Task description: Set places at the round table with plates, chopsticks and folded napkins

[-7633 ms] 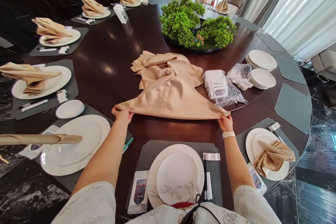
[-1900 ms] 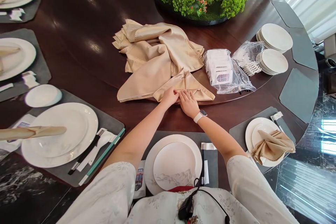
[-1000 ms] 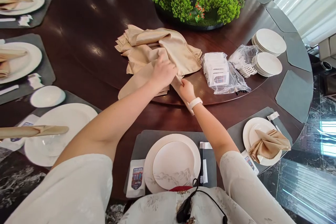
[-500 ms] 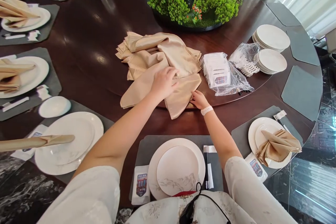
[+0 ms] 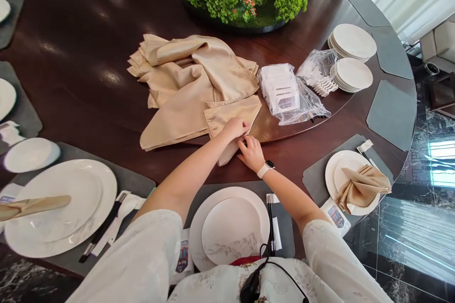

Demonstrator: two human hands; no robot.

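White packets (image 5: 280, 86) in a clear bag (image 5: 313, 106) (tan napkins (image 5: 194, 73) just beside).

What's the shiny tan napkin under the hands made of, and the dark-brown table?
The shiny tan napkin looks like satiny cloth, fibre unclear: it folds softly and has stitched edges. The dark-brown table is probably varnished wood, glossy with bright reflections.

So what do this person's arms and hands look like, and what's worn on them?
The left hand and right hand are ungloved. The left sleeve and right sleeve are short, loose and off-white, with a faint leafy pattern. On the right wrist is a watch with a white band and dark, squarish face. A black corded device shows at the chest.
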